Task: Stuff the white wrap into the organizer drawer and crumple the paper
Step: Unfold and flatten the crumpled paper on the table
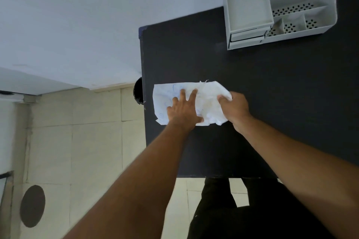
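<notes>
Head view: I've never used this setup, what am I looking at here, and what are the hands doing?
There is no machine, just a person with a camera worn on the head, looking down at their own bare arms. They stand at a dark table. A white paper with faint blue marks lies on it. The left hand presses flat on the sheet, fingers spread. The right hand has closed its grip on the sheet's crumpled right end. At the far right corner sits a grey organizer with its drawer pulled out; what shows of it looks empty.
</notes>
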